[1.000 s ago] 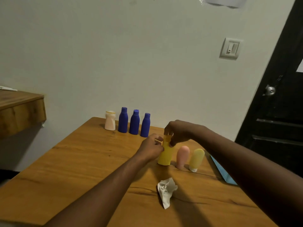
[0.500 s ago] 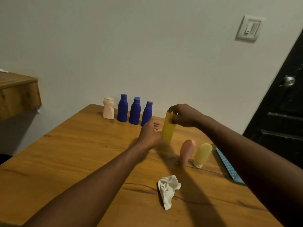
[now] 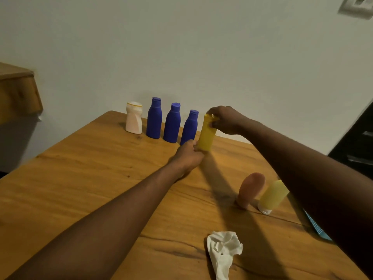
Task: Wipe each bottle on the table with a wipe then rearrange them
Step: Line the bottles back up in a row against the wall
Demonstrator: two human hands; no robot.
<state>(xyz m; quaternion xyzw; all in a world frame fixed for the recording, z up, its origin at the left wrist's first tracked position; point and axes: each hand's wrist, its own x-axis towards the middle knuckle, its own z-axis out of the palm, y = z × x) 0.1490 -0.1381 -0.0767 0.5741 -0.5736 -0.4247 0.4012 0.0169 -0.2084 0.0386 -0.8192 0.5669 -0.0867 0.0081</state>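
A tall yellow bottle (image 3: pixel 206 136) stands at the right end of a back row on the wooden table (image 3: pixel 84 174). My right hand (image 3: pixel 225 120) grips its top. My left hand (image 3: pixel 188 156) touches its base; how those fingers lie is not clear. Left of it stand three blue bottles (image 3: pixel 154 118) (image 3: pixel 172 123) (image 3: pixel 189 127) and a white bottle (image 3: pixel 133 118). Nearer, at the right, a pink bottle (image 3: pixel 251 189) and a pale yellow bottle (image 3: pixel 272 196) stand cap-down. A crumpled white wipe (image 3: pixel 223 250) lies on the table near me.
A blue flat object (image 3: pixel 316 229) lies at the table's right edge, partly under my right arm. A wooden shelf (image 3: pixel 18 93) juts from the left. The wall is just behind the bottle row, with a dark door (image 3: pixel 357 142) to the right.
The yellow bottle has gone from beside the pink bottle to the back of the table, next to the blue bottles, carried by my right hand with the left alongside.
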